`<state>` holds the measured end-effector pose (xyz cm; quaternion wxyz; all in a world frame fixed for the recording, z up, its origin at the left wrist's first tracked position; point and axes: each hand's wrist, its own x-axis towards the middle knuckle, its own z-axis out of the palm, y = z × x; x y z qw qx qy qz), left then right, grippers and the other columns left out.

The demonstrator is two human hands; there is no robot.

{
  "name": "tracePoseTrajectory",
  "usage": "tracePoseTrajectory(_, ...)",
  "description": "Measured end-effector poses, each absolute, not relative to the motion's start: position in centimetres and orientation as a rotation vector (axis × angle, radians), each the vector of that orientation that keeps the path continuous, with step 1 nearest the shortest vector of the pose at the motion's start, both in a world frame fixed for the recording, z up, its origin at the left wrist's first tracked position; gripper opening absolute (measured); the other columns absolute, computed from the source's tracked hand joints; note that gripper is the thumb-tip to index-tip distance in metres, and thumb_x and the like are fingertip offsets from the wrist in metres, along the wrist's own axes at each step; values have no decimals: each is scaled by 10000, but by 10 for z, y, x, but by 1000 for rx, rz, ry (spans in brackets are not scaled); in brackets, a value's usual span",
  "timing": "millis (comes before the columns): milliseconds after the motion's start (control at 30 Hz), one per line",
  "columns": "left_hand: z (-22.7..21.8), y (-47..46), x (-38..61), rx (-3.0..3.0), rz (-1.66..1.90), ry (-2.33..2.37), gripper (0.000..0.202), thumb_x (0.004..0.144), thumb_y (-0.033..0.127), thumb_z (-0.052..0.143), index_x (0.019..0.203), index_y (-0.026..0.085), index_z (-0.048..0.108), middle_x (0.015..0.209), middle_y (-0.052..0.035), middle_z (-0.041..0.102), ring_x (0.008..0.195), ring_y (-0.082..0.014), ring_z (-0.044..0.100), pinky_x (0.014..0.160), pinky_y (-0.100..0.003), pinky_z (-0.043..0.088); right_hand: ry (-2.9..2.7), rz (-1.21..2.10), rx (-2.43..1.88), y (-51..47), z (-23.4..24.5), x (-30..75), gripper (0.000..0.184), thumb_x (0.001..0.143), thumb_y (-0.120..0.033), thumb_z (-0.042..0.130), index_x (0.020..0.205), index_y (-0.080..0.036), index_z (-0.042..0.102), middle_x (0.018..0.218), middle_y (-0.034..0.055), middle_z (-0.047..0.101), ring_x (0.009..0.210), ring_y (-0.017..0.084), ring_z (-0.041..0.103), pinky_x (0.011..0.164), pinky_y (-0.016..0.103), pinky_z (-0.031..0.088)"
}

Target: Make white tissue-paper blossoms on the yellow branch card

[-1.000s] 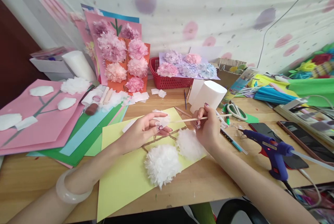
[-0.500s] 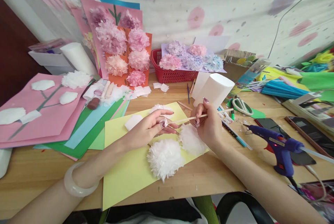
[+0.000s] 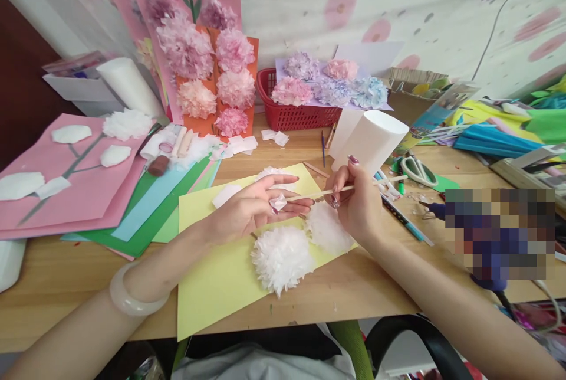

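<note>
My left hand has its fingers stretched to the right, palm partly turned up, with a small white paper piece held by the thumb against the fingers. In my right hand, a thin wooden stick is pinched, its left end at the paper piece. Beneath both hands lies a yellow sheet. On it sit a full white paper flower and a flatter white tissue bloom under my right hand. Another white flower and a white petal shape show behind my left hand.
A pink sheet with white petals lies left, over green card. Behind stand a red basket, a white paper roll and pink-flowered panels. To the right are scissors, pens and a partly blurred blue glue gun.
The view has shifted slightly. My left fingers have opened out a little, so the paper piece shows more clearly, and the stick's end stays at it.
</note>
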<state>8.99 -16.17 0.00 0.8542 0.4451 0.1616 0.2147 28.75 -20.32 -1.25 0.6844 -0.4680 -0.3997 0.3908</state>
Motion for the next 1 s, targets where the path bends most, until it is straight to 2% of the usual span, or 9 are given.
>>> tracePoseTrajectory(200, 3, -161, 88, 944, 477, 381, 411, 827, 76, 546, 1225, 143, 467, 1228, -148, 636, 1157, -268, 596, 1102, -481, 320, -967, 816, -1059, -205, -14, 287, 545, 888, -540, 473, 440, -228, 472, 378, -5, 409, 412, 123, 432, 434, 268, 360)
tracePoseTrajectory(367, 5, -160, 83, 1037, 470, 390, 408, 849, 117, 599, 1234, 179, 482, 1327, -146, 568, 1175, -256, 583, 1092, -454, 340, -980, 804, -1082, -204, -12, 288, 564, 877, -576, 461, 433, -228, 466, 378, -7, 408, 401, 119, 432, 419, 267, 352)
tracePoseTrajectory(533, 6, -162, 83, 1161, 501, 400, 455, 847, 167, 646, 1261, 193, 461, 1353, -151, 546, 1168, -255, 588, 1040, -424, 404, -957, 814, -1071, -204, -14, 290, 541, 878, -557, 465, 450, -227, 468, 386, -12, 420, 375, 114, 419, 390, 262, 321)
tracePoseTrajectory(767, 3, -162, 85, 1270, 529, 461, 462, 857, 235, 644, 1262, 185, 426, 1330, -162, 561, 1170, -261, 588, 1028, -423, 415, -858, 878, -1043, -205, -10, 289, 503, 876, -478, 478, 451, -210, 473, 391, -21, 415, 366, 94, 409, 389, 238, 314)
tracePoseTrajectory(867, 5, -159, 81, 1331, 569, 495, 421, 865, 265, 633, 1203, 194, 392, 1263, -143, 607, 1140, -248, 607, 1019, -438, 425, -776, 888, -998, -205, -6, 292, 491, 873, -439, 473, 443, -201, 471, 398, -25, 402, 358, 83, 394, 378, 226, 298)
tracePoseTrajectory(1000, 13, -151, 74, 1430, 644, 601, 366, 873, 252, 609, 1090, 224, 315, 1028, -43, 684, 1024, -206, 665, 985, -434, 451, -750, 854, -987, -203, -6, 297, 477, 878, -400, 465, 448, -194, 489, 412, -18, 423, 366, 78, 392, 371, 218, 290)
